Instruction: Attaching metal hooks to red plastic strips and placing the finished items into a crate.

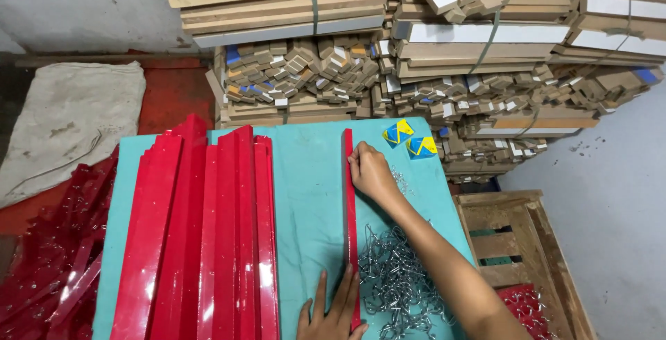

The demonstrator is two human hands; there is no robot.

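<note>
Single red strip (348, 201) lies lengthwise on the bench (305, 173), right of centre, running from far edge toward near edge. Right hand (371, 172) sits on its far end, fingers together, pinching or pressing at the strip's edge; can't tell if something small is held. Left hand (334, 311) flat on the near end, fingers spread, pinning it down. Pile of metal wire clips (399, 277) just right of the strip, near-right corner. Two small blue-yellow boxes (411, 140) at far-right corner. Batch of red strips (208, 236) laid side by side across the bench's left half. More red strips (48, 264) heaped off the left edge, with small metal bits on them. Progress judgement: one strip in hand, bench batch apparently waiting. Bundled wood mouldings (430, 55) stacked behind; wooden crate (517, 243) right.
</note>
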